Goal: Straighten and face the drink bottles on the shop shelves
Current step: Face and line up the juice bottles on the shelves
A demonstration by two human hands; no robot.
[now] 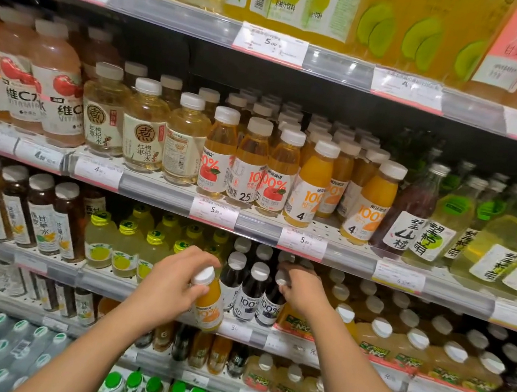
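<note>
Head view: the left hand [171, 278] grips an orange juice bottle [209, 302] by its shoulder, off the shelf [169, 286]. The right hand [300, 291] pinches a dark bottle's cap [281, 280]. Small, stiff plastic, probably light; labels likely slick.

Orange juice bottle [209, 302]: white cap, orange "100%" label, tilted slightly, held off the shelf at lower centre of the frame. Dark juice bottles [251, 292]: white caps, "100%" labels facing forward, upright in rows just right of it.
</note>
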